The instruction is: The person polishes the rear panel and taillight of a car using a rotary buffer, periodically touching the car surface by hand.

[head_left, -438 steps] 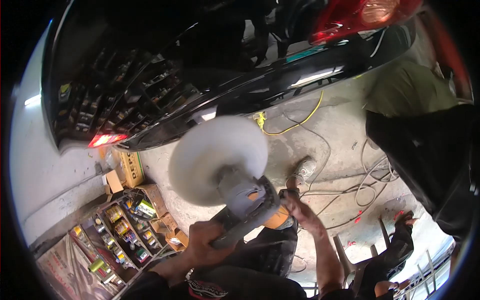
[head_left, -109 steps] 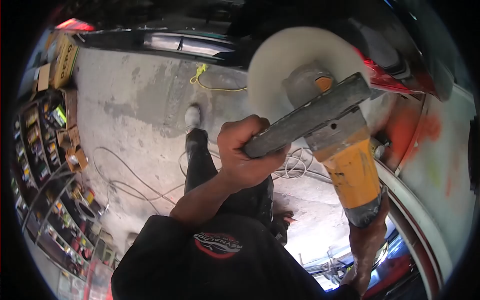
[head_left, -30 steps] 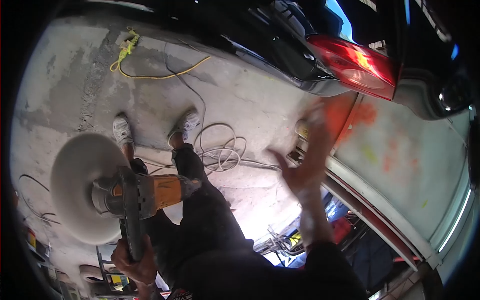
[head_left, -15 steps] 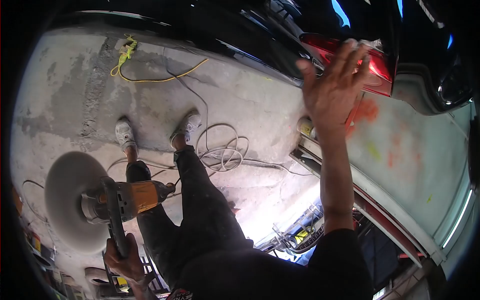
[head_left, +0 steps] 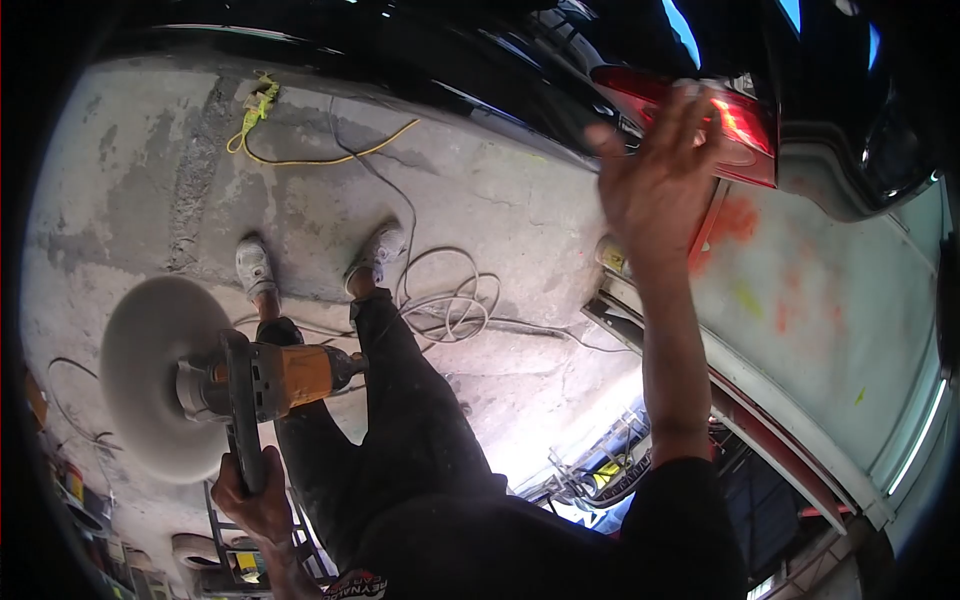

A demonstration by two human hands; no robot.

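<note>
My left hand [head_left: 258, 500] is wrapped around the black side handle of an orange-and-black polisher [head_left: 300, 378]. A large round pad [head_left: 160, 380] on the tool faces left; its surface looks smooth and smeared, and I cannot tell whether it spins. My right hand [head_left: 655, 185] reaches up with fingers stretched out and thumb apart, holding nothing. Its fingertips overlap the red tail light [head_left: 745, 125] on the shiny black car [head_left: 450, 50]. Whether they touch the lens I cannot tell.
A grey cord [head_left: 450, 300] lies in loops on the concrete floor [head_left: 500, 200] by my feet. Farther off is a yellow cord [head_left: 330, 160] with a yellow-green bundle. A pale panel with orange smears [head_left: 790, 270] stands at right. A tyre [head_left: 195, 550] lies at lower left.
The polisher and my left hand have moved slightly right and the pad has risen a little. My right hand has shifted slightly left and down against the tail light.
</note>
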